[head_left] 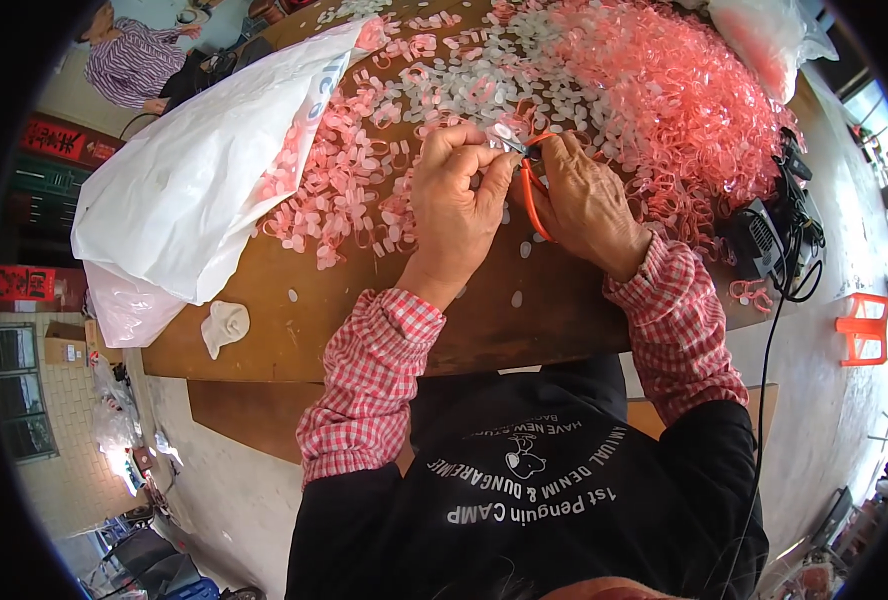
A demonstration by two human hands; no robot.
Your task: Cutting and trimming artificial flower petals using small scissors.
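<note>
My left hand (456,200) is closed, its thumb and fingers pinching a small clear and pinkish plastic piece (504,132) above the table. My right hand (586,198) is wrapped round a pair of orange-handled cutters (531,207). Their dark metal jaws point left and meet the plastic piece at my left fingertips. Whether the blades are closed on it I cannot make out. Beyond my hands lie a large heap of pink plastic pieces (679,100), a spread of whitish clear ones (464,88) and a smaller pink pile (329,205) by my left hand.
A big white bag (179,170) lies on its side at the left of the brown table (364,330), pink pieces at its mouth. A crumpled cream-coloured item (226,327) sits near the front edge. Black cables and a device (759,235) are at right. Another person (134,62) is at far left.
</note>
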